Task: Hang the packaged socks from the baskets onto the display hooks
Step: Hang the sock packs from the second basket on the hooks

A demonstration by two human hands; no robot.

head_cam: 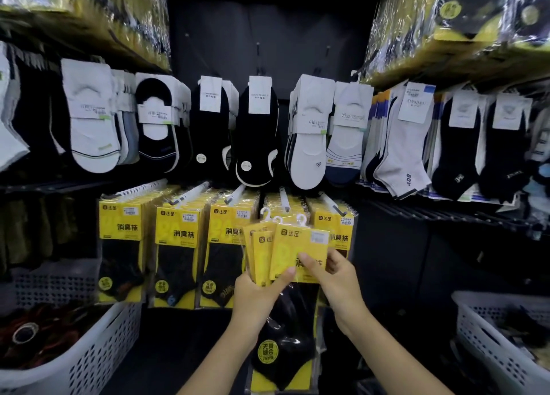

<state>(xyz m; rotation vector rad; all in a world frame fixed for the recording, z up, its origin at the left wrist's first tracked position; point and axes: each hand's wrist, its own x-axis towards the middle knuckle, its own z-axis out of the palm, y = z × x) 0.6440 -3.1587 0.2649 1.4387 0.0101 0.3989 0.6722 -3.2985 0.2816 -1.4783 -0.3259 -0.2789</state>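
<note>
From the head camera, a white perforated basket (98, 350) sits at the near left, holding a dark reddish-brown heap too blurred to name. A second white basket (488, 338) sits at the near right with dark packaged items in it, mostly cut off by the frame edge.

Between them both hands are raised to the display. The left hand (256, 296) grips a small fan of yellow sock packs (297, 246) from below, thumb laid across the front and fingers curled behind. The right hand (336, 278) pinches the frontmost pack of the fan, thumb on its face. The packs' white plastic hangers sit just below the tip of a white display peg (284, 200), not on it. A clear lower part of the packs, showing a black sock, hangs down between the forearms.

The packs read 达足 at the top and 消臭袜 in bold black (the front pack's copy is half covered by the right thumb). A round yellow sticker (268, 351) on the black sock reads 无骨缝合. The same printing shows on the hanging packs (123, 246) filling the pegs to the left and right.

On the row above, white and black no-show socks (257, 133) hang in white card sleeves with print too small to read. A grey sock (409, 156) to the right is marked BOY at the toe.
</note>
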